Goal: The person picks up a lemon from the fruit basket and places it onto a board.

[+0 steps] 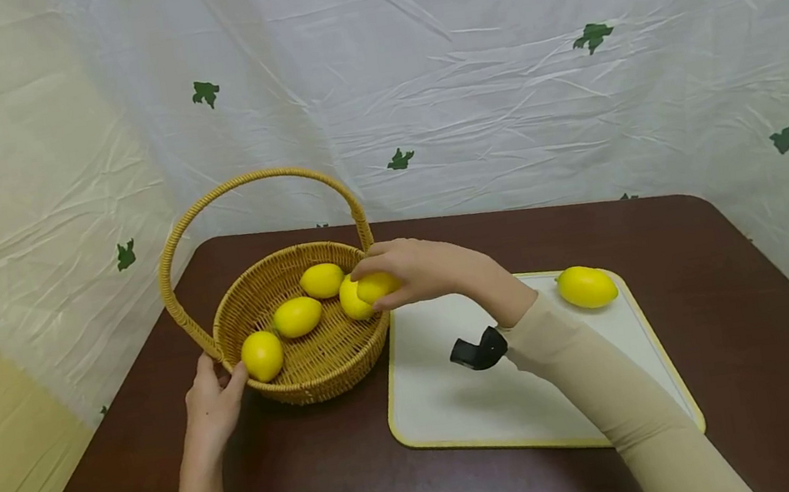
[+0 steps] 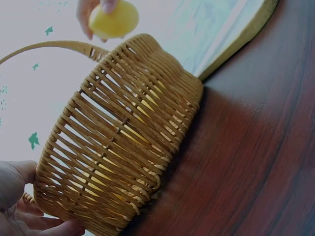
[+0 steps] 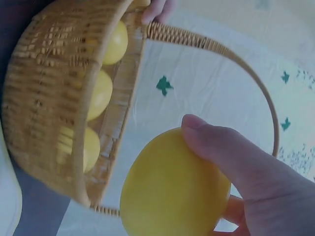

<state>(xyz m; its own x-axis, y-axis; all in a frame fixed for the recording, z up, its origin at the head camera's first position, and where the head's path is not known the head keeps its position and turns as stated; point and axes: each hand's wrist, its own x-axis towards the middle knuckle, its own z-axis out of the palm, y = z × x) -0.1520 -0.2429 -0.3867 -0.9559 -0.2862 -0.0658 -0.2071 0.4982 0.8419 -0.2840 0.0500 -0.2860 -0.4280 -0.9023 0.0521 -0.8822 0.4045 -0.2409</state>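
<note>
A wicker basket (image 1: 338, 380) with a tall arched handle (image 1: 256, 177) stands at the left of the table. Several lemons (image 1: 298, 317) lie inside it. My left hand (image 1: 214, 402) grips the basket's near left rim by the foot of the handle, thumb on the rim and fingers outside, as the left wrist view (image 2: 22, 206) also shows. Over the right rim, my right hand (image 1: 424, 267) holds one more lemon (image 3: 172, 187) between thumb and fingers. In the head view this lemon overlaps one lying in the basket. Another lemon (image 1: 587, 287) rests on the white board's far right corner.
The white cutting board (image 1: 477, 402) with a yellow edge lies right of the basket, under my right forearm. Beneath everything is a dark brown table (image 1: 353, 487). A pale cloth (image 1: 480, 99) with green leaf shapes hangs behind and at the sides.
</note>
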